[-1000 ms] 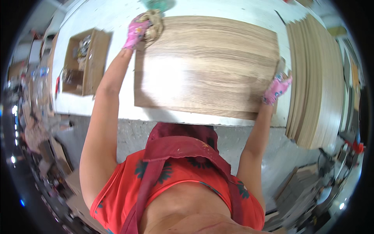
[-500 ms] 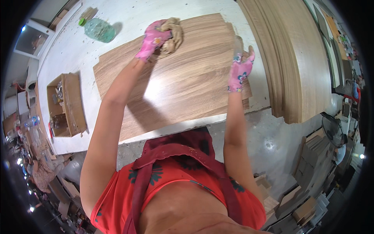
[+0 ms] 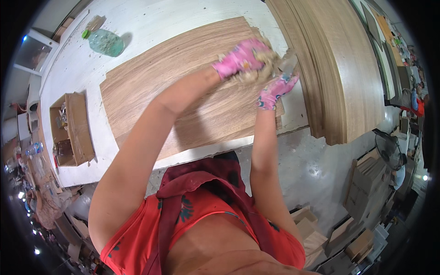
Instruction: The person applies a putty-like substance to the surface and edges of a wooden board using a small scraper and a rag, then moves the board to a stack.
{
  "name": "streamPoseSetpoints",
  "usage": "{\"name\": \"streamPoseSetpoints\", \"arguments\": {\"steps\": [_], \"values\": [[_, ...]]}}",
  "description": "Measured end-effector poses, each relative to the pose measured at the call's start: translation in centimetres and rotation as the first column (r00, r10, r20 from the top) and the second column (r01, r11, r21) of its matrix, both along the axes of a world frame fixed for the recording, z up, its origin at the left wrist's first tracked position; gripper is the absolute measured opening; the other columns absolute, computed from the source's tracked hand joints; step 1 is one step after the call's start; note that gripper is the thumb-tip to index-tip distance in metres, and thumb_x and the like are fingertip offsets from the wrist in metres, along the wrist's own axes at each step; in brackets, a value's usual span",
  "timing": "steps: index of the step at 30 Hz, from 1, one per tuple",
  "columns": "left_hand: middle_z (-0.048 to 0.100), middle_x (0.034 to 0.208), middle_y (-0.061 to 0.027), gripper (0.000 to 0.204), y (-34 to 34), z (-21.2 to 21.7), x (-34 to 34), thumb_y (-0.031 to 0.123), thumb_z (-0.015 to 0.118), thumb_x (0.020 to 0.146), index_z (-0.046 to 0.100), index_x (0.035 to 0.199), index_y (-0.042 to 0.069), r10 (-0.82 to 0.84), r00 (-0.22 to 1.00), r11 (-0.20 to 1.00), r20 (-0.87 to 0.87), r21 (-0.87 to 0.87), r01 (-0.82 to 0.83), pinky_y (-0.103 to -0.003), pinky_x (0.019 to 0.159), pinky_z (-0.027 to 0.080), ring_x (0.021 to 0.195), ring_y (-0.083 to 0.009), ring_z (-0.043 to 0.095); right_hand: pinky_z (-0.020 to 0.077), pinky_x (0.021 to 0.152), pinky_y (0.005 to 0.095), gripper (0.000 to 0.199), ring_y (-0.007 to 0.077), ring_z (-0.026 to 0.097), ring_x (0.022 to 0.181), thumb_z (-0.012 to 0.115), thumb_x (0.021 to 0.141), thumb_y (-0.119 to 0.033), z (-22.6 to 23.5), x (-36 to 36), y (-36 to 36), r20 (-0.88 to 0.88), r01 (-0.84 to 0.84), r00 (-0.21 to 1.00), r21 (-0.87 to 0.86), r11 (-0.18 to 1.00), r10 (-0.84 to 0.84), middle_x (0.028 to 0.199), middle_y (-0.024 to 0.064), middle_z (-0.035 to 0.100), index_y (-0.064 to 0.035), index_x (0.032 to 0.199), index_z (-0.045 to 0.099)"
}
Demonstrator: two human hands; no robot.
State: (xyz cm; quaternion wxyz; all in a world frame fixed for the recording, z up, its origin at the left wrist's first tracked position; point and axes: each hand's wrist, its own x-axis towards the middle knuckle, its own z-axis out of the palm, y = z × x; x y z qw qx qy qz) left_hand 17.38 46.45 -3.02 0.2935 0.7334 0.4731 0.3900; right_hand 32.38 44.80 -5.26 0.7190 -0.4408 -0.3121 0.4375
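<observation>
My left hand [image 3: 245, 57], in a pink flowered glove, is closed on a crumpled beige rag [image 3: 259, 68]. The rag presses on the right part of a wood-grain panel [image 3: 183, 78], whose stepped edges suggest more panels below. Close to the rag, my right hand [image 3: 276, 90], gloved alike, is at the panel's right edge. From it a flat greyish scraper [image 3: 288, 62] points away from me; the grip is mostly hidden by the fingers. Motion blurs the left hand and rag a little.
The panel lies on a white worktable [image 3: 156, 27]. A green-capped bottle [image 3: 105, 42] lies at the far left, a cardboard box [image 3: 75, 128] of small items nearer. A tall stack of wood-grain boards [image 3: 339, 68] stands right. A fan [image 3: 389, 149] and cartons [image 3: 366, 183] are beyond.
My left hand has swept the rag rightward across the panel, from its far middle to beside my right hand. The right hand has stayed near the right edge with the scraper.
</observation>
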Motion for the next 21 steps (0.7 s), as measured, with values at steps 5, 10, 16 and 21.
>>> {"name": "streamPoseSetpoints", "arguments": {"steps": [5, 10, 16, 21], "values": [[0.058, 0.133, -0.01, 0.059, -7.3, -1.2, 1.3, 0.011, 0.08, 0.068, 0.064, 0.125, 0.014, 0.007, 0.967, 0.978, 0.256, -0.202, 0.046, -0.045, 0.115, 0.031, 0.135, -0.0296, 0.042, 0.0419, 0.1, 0.0385, 0.047, 0.028, 0.053, 0.117, 0.05, 0.096, -0.015, -1.5, 0.6, 1.0, 0.059, 0.014, 0.998, 0.006, 1.0, -0.015, 0.131, 0.0194, 0.05, 0.0025, 0.138, 0.039], [0.059, 0.131, -0.0075, 0.053, -21.3, -2.1, -5.9, 0.012, 0.073, 0.079, 0.059, 0.129, 0.005, -0.213, 0.942, 0.965, 0.261, 0.21, 0.16, -0.043, 0.11, 0.037, 0.128, -0.0251, 0.05, 0.0478, 0.084, 0.0368, 0.044, 0.0291, 0.061, 0.097, 0.055, 0.094, -0.008, 0.0, -0.8, 0.8, 0.657, -0.016, 0.749, -0.109, 0.994, 0.084, 0.113, 0.0222, 0.059, -0.0008, 0.135, 0.043], [0.053, 0.133, -0.0127, 0.061, -36.3, -1.2, -17.9, -0.004, 0.064, 0.081, 0.043, 0.138, 0.004, 0.757, 0.516, 0.558, 0.4, 0.013, -0.829, -0.033, 0.107, 0.043, 0.121, -0.0214, 0.053, 0.0487, 0.08, 0.0384, 0.053, 0.0313, 0.063, 0.089, 0.061, 0.088, -0.009, 3.3, -2.1, -1.4, 0.824, -0.032, 0.559, -0.09, 0.995, 0.092, 0.108, 0.0229, 0.062, 0.0003, 0.136, 0.042], [0.049, 0.14, -0.0125, 0.067, -42.2, -1.9, -23.0, 0.001, 0.067, 0.084, 0.038, 0.143, -0.001, 0.907, 0.3, 0.378, 0.294, -0.261, -0.888, -0.029, 0.105, 0.041, 0.124, -0.0201, 0.05, 0.0452, 0.098, 0.0386, 0.055, 0.0318, 0.056, 0.117, 0.063, 0.089, -0.009, 2.3, -0.4, -7.4, 0.87, 0.001, 0.477, -0.144, 0.99, 0.126, 0.133, 0.0264, 0.05, 0.0034, 0.137, 0.039]]}}
